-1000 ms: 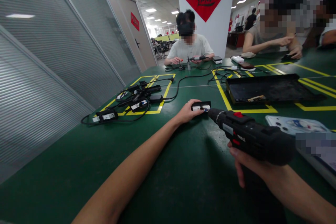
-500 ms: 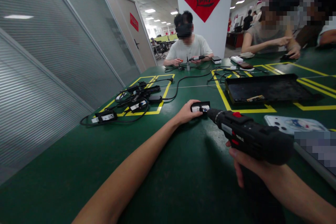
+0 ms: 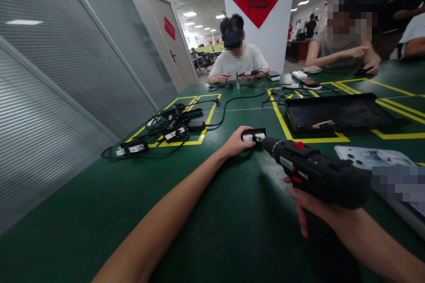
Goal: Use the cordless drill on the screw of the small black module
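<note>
My left hand (image 3: pixel 236 142) reaches across the green table and grips the left end of a small black power adapter with a white label (image 3: pixel 254 135), which lies flat. My right hand (image 3: pixel 310 210) is wrapped round the handle of a black electric screwdriver with red buttons (image 3: pixel 317 172). The tool points away from me, and its tip touches the adapter's near right edge.
A pile of black adapters with cables (image 3: pixel 168 126) lies in a yellow-taped box at the left. A black tray (image 3: pixel 338 115) sits at the right, and a phone (image 3: pixel 372 158) lies nearer me. Other people sit at the table's far side.
</note>
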Demonstrator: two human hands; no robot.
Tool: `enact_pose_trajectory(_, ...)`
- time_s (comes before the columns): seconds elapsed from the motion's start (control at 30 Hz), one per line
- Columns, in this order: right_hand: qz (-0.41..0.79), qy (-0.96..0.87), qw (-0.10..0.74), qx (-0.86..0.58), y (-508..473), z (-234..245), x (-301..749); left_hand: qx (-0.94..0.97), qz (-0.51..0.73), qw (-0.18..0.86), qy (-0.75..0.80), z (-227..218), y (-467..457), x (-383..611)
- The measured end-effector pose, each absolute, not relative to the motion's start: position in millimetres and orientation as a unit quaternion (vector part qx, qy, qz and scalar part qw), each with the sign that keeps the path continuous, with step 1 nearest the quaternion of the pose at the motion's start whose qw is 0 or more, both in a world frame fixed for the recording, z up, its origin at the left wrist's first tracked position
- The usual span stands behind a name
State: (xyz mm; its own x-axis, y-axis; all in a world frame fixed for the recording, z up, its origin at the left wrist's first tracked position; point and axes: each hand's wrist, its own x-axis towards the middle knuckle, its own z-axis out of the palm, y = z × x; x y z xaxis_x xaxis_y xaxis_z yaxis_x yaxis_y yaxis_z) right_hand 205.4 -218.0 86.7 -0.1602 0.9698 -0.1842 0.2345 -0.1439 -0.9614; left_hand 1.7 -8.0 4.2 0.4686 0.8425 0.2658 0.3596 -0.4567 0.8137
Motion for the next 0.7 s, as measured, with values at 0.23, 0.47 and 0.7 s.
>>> enact_pose_trajectory(0.23, 0.545, -0.527, 0.326, -0.564, -223, 105, 205, 0.778, 0.346, 0.349, 0.391, 4, -7, 3)
enact_pose_trajectory(0.47, 0.535, -0.543, 0.284, -0.582, -217, 88, 208, 0.778, 0.349, 0.343, 0.394, 2, -7, 2)
enact_pose_trajectory(0.7, 0.537, -0.536, 0.305, -0.575, -217, 85, 207, 0.78, 0.345, 0.342, 0.394, 3, -8, 3)
